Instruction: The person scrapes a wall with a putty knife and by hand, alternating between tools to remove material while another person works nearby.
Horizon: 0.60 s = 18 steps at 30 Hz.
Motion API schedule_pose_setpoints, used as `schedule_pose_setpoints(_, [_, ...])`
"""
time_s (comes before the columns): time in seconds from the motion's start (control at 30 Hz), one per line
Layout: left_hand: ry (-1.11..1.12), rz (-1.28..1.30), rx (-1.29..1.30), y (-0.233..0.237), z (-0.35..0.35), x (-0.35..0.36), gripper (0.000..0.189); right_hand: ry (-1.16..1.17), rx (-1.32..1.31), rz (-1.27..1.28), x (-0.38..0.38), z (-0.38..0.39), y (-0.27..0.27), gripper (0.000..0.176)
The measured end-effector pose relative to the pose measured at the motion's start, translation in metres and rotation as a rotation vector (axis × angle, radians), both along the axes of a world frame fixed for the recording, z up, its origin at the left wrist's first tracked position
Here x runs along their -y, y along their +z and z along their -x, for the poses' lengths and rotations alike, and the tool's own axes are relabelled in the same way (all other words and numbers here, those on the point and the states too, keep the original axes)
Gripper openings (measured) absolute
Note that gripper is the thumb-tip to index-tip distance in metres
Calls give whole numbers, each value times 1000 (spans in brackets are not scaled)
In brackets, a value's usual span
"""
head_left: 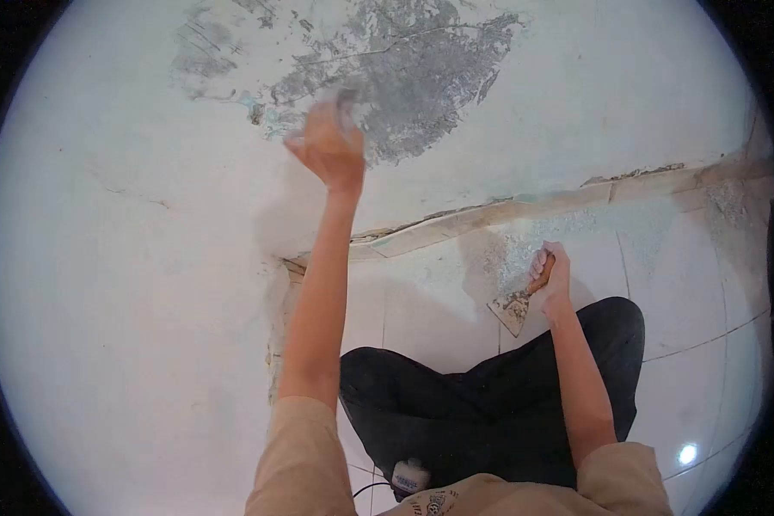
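Observation:
My left hand (328, 142) is raised against the white wall, at the lower left edge of a rough grey patch (421, 82) where the paint is gone. Motion blurs its fingers, which look closed around a small greyish thing that I cannot make out. Low over the floor, my right hand (552, 277) is wrapped round the wooden handle of a putty knife (513, 311). The blade points down and to the left, with pale residue on it.
A chipped skirting ledge (456, 225) runs along the wall's foot. Pale crumbs and dust (533, 245) lie on the white floor tiles (688, 318). My crossed legs (473, 413) in dark trousers are close below. A wall corner (282, 327) stands left of them.

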<state>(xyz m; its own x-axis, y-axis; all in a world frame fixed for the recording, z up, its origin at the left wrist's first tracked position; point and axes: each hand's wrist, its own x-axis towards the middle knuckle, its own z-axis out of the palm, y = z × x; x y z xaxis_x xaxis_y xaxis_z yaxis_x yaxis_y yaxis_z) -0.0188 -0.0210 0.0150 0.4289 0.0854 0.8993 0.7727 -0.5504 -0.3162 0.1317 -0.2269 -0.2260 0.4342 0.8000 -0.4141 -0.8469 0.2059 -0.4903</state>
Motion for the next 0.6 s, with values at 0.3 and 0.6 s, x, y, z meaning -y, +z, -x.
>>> schedule_pose_setpoints(0.3, [-51, 12, 214, 22, -21, 7, 22, 70, 22, -11, 6, -3, 4, 30])
schedule_pose_setpoints(0.6, [-136, -176, 113, 27, -37, -2, 19, 19, -5, 23, 8, -4, 13, 32])
